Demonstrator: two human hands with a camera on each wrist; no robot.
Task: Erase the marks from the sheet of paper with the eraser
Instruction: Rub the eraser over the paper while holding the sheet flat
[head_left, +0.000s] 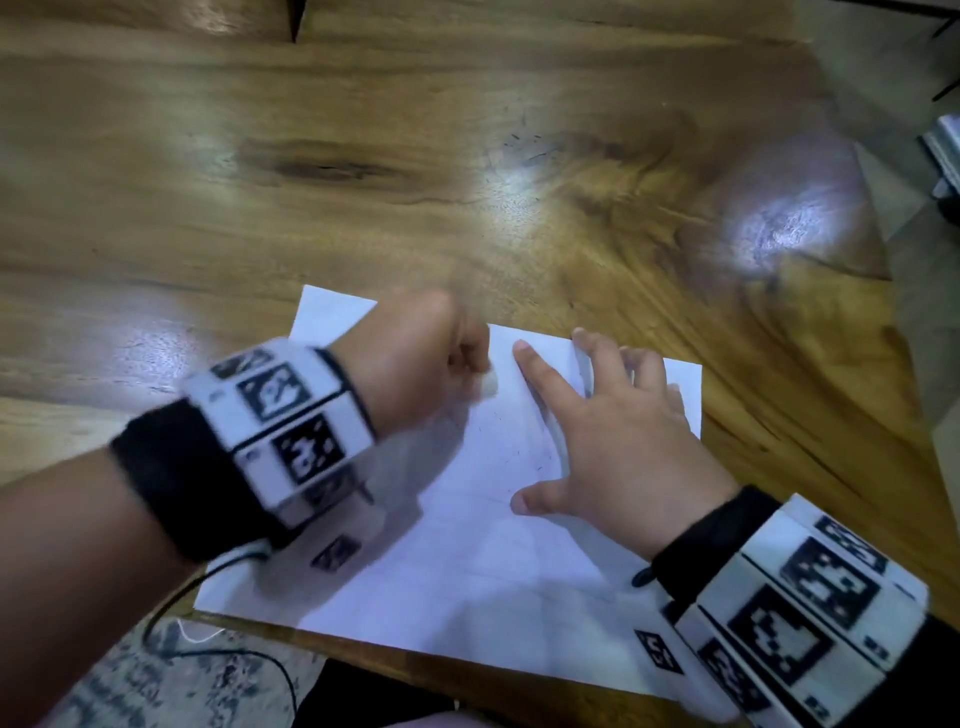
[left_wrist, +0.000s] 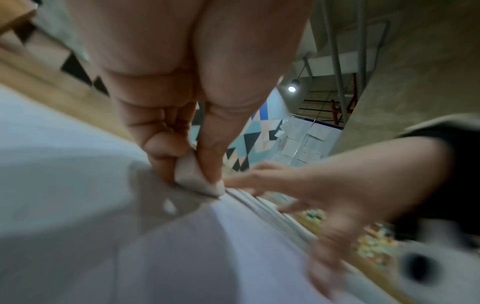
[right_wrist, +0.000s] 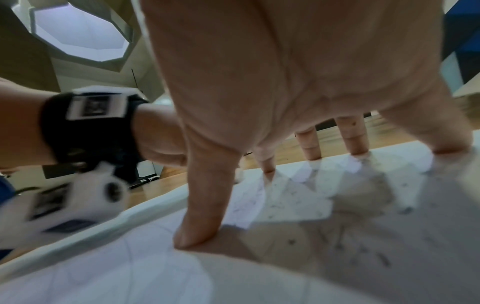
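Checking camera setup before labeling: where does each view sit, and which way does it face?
Head: worn on the head, looking forward and down at the paper on the table; both hands and wristbands show.
Left wrist: looks along the left hand, whose fingers pinch the eraser against the paper; the right hand shows too.
Right wrist: looks along the right hand, fingers spread and pressing on the paper; the left wrist shows too.
Shared: all three show the paper and both arms.
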